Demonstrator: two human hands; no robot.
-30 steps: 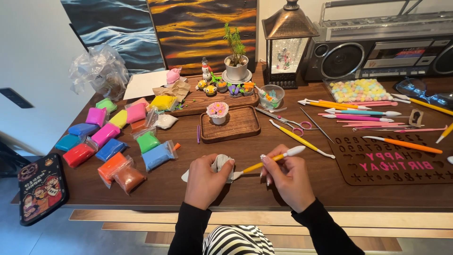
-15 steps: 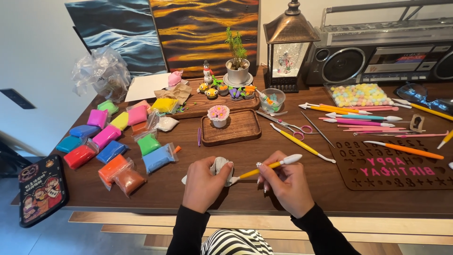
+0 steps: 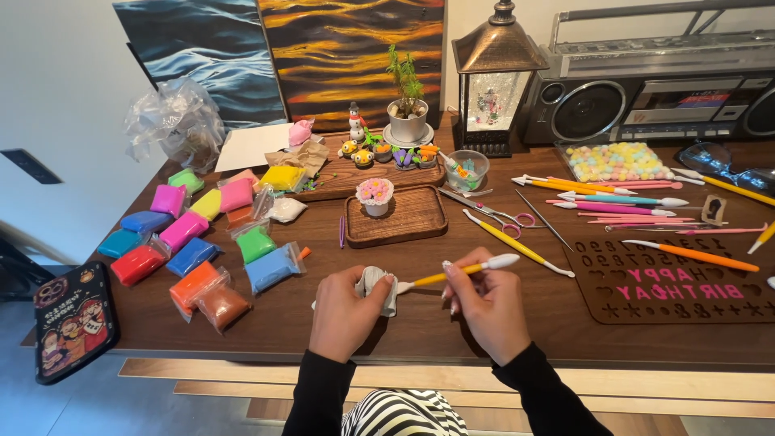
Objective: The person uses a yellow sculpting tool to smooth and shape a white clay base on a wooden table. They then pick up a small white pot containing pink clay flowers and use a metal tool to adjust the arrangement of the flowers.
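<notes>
Left hand [image 3: 345, 311] stays clamped on the grey clay lump [image 3: 378, 288] at the table [image 3: 565, 323] front edge. Right hand [image 3: 484, 305] pinches the yellow tool [image 3: 458, 272], tip unmoved at the lump: shaping continues.

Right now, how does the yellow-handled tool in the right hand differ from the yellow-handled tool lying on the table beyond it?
The held tool is lifted off the table in the right hand, its tip at the grey clay lump in the left hand; the lying tool rests flat and untouched on the table. The held tool points left towards the lump; the lying tool runs diagonally. Both have yellow handles and white tips.
</notes>
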